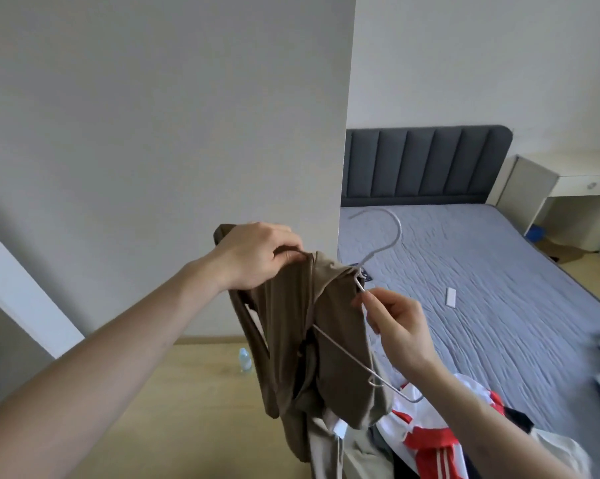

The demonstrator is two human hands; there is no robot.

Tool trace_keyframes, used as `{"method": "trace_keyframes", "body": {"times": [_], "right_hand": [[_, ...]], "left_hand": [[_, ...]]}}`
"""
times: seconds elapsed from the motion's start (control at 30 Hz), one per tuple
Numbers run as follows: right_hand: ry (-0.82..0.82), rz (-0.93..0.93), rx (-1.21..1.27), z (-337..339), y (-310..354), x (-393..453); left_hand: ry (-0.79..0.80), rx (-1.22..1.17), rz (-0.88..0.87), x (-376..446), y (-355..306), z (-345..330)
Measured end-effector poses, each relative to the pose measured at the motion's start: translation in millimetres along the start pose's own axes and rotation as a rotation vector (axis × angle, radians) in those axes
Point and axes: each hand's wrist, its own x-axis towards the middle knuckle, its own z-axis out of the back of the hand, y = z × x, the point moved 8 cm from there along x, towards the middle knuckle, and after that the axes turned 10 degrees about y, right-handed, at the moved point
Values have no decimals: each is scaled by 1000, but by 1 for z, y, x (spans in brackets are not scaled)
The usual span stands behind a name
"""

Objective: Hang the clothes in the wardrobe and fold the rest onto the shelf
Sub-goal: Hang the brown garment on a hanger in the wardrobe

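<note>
Hands meet mid-frame: the left hand (257,255) grips the brown garment (308,340) at its top, the right hand (393,321) pinches the wire hanger (378,250) threaded through it. Red-and-white clothing (426,440) lies at five o'clock. No writing is legible.

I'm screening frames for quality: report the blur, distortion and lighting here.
Head view: soft, even daylight, no glare; wide-angle bending at the edges; the left hand, right hand, brown garment and wire hanger are fairly sharp; the clothes at the bed's right edge are smeared.
</note>
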Motion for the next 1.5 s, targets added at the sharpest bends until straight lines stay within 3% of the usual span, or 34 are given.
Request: {"method": "trace_keyframes", "body": {"times": [0.17, 0.27, 0.3, 0.37, 0.43, 0.5, 0.7, 0.93, 1.0, 1.1, 1.2, 1.33, 1.5], "right_hand": [[-293, -60, -125, 64, -36, -14], [-635, -396, 116, 99, -109, -49], [-655, -540, 155, 95, -133, -61], [-459, -734, 138, 65, -168, -71], [-182, -795, 132, 20, -180, -67], [-16, -799, 129, -15, -172, -52], [52, -759, 207, -47, -144, 14], [342, -662, -77, -79, -143, 42], [253, -625, -38, -74, -144, 39], [-66, -576, 176, -37, -146, 32], [-310, -500, 184, 19, -141, 35], [-495, -382, 120, 75, -97, 56], [-577, -237, 134, 111, -42, 79]], "left_hand": [[-146, -29, 49, 3, 9, 14], [-217, -36, 90, 2, 13, 27], [-236, -37, 89, 2, 13, 32], [-274, -41, 77, 4, 9, 41], [-304, -39, 57, 6, 3, 50], [-318, -56, 38, 9, -4, 59], [-334, -93, -28, 7, -18, 83], [-393, -152, -5, -11, 0, 103], [-403, -147, 28, -19, 14, 104], [-409, -114, 84, -34, 39, 104], [-370, -76, 156, -46, 68, 91], [-305, 5, 190, -49, 86, 61], [-339, 147, 159, -49, 92, 43]]}}
